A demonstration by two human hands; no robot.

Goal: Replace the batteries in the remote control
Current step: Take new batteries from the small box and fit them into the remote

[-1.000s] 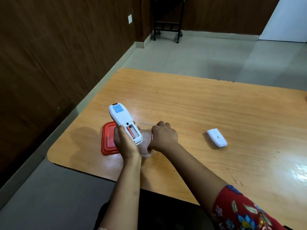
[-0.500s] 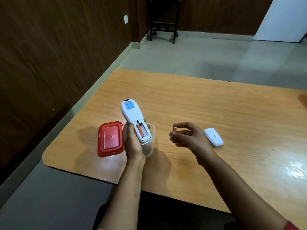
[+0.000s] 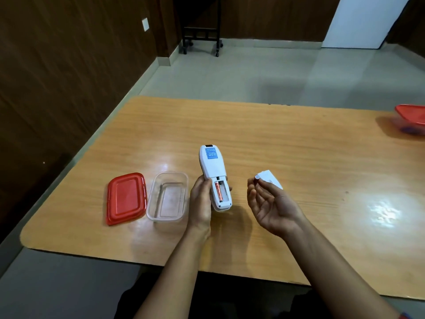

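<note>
My left hand (image 3: 200,201) holds a white remote control (image 3: 213,173) back side up above the table, its battery bay uncovered. One orange battery (image 3: 218,192) lies in the left slot; the slot beside it looks bare. My right hand (image 3: 270,203), palm up to the right of the remote, pinches a second battery (image 3: 257,177) end-on between thumb and fingers. The white battery cover (image 3: 270,178) lies on the table just behind that hand, partly hidden by it.
A clear plastic container (image 3: 167,196) stands left of the remote, its red lid (image 3: 126,198) flat beside it. Another red-lidded container (image 3: 411,117) sits at the far right table edge. The wooden table (image 3: 299,146) stretches back; a dark wall runs along the left.
My right hand came out of the clear container with a battery and moved right, turning palm up. My left hand shifted the remote to the right, off the container.
</note>
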